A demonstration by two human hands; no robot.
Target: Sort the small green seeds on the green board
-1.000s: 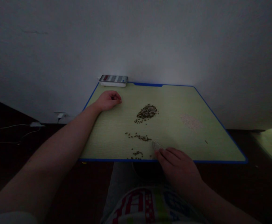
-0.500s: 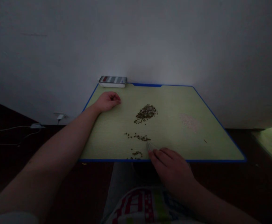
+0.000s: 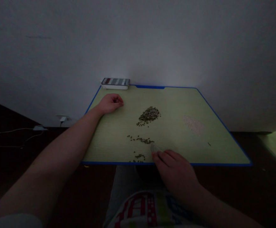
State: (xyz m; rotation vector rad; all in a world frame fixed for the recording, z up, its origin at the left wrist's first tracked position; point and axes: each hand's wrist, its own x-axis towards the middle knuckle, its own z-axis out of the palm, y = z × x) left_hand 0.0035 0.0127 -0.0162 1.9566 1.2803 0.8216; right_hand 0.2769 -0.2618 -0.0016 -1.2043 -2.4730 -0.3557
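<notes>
My right hand (image 3: 175, 169) lies near the front edge of the table (image 3: 109, 142), its fingers closed on a thin pale flat piece with a rounded end (image 3: 155, 148). The palm hides most of that piece, so its kind is unclear. Its tip is at the right end of a short line of small dark beans or seeds (image 3: 144, 140). Beyond that lies a larger dark heap of seeds (image 3: 149, 114), mixed with paler grains. My left hand (image 3: 111, 103) rests at the far left with curled fingers; nothing shows in them.
A phone (image 3: 115, 81) lies on a white box (image 3: 114, 86) at the back left corner, by the wall. Pale grains (image 3: 193, 125) are spread at the right, with a small dark stick (image 3: 209, 144) nearby. More seeds (image 3: 139, 156) lie at the front edge. A plug (image 3: 63, 119) and cable are at left.
My right hand has shifted slightly left with the pale piece, towards the line of seeds. My left hand and the heaps look unchanged.
</notes>
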